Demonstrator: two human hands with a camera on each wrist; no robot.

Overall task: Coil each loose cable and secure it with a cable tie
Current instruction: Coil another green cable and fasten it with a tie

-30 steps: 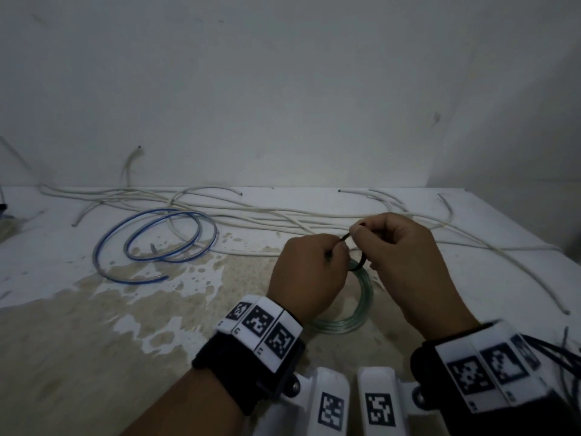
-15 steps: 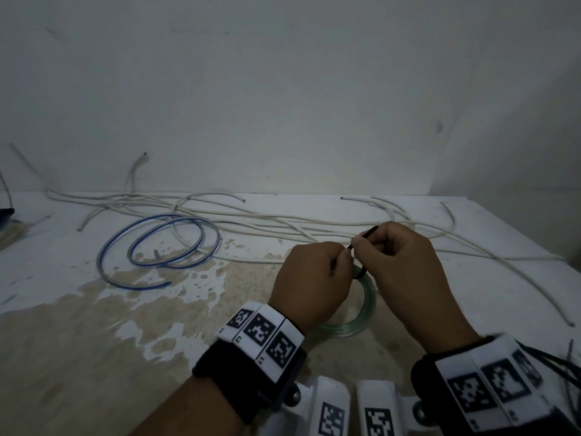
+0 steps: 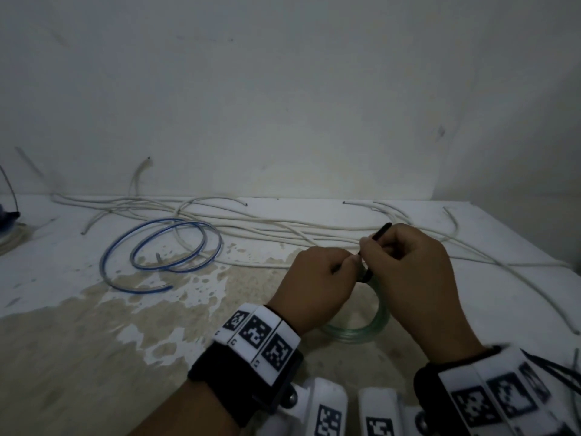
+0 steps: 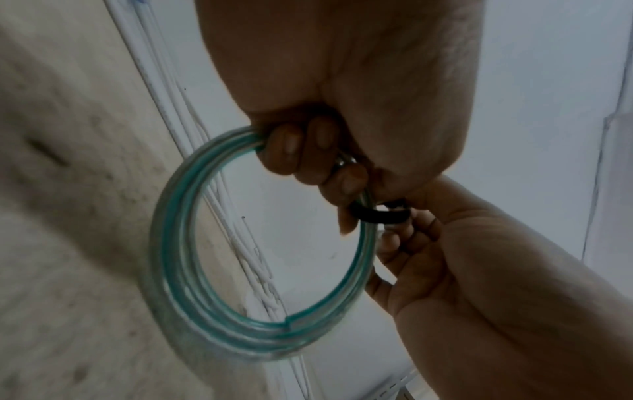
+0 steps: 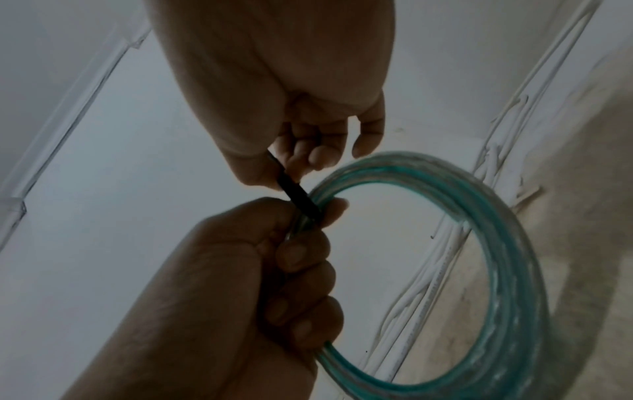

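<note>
Head view: both hands meet above the table (image 3: 503,234), near its middle-right. Left hand (image 3: 314,284) is curled in a fist around the top of the green coil (image 3: 355,336), whose lower arc shows below and between the wrists. Right hand (image 3: 405,272) pinches a black tie (image 3: 382,231) between thumb and forefinger; the tie's free end sticks up and right past the knuckles, its lower part runs down to the coil at the left fingertips. Loose white cables (image 3: 283,228) lie strewn along the back of the table by the wall. A blue cable (image 3: 163,247), loosely looped and untied, lies flat at left, well apart from the hands. More black ties (image 3: 559,376) at the right edge, partly hidden by the right wrist band. Left wrist view: left hand (image 4: 342,94) fingers wrapped round the coil (image 4: 192,243), several turns bunched together, coil hanging free below the fist. The tie (image 4: 380,215) forms a small loop around the coil strands just under the left fingers; right hand (image 4: 462,257) touches it from the right. Right wrist view: right hand (image 5: 274,94) thumb and forefinger grip the tie (image 5: 298,197), pulled taut toward the coil (image 5: 496,243); remaining fingers loosely curled. Left hand (image 5: 240,297) clamped on the coil where the tie meets it.
</note>
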